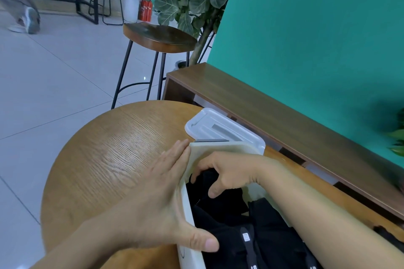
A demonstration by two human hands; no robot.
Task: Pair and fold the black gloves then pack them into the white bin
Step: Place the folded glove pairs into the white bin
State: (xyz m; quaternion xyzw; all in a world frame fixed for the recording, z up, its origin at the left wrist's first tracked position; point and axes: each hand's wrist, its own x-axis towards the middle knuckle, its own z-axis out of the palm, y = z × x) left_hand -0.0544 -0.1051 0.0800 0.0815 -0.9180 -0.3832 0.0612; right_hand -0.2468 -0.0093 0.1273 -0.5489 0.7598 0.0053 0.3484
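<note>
Soft, even daylight fills the frame, brightest on the pale floor tiles at left. A broad sheen of glare lies across the round wooden table in the centre left, washing out its grain. Shadows are faint and diffuse. Wide-angle distortion bends the wooden shelf and the table's edge toward the borders. Motion blur smears the walking person's leg at upper left and the leaves at far right.
</note>
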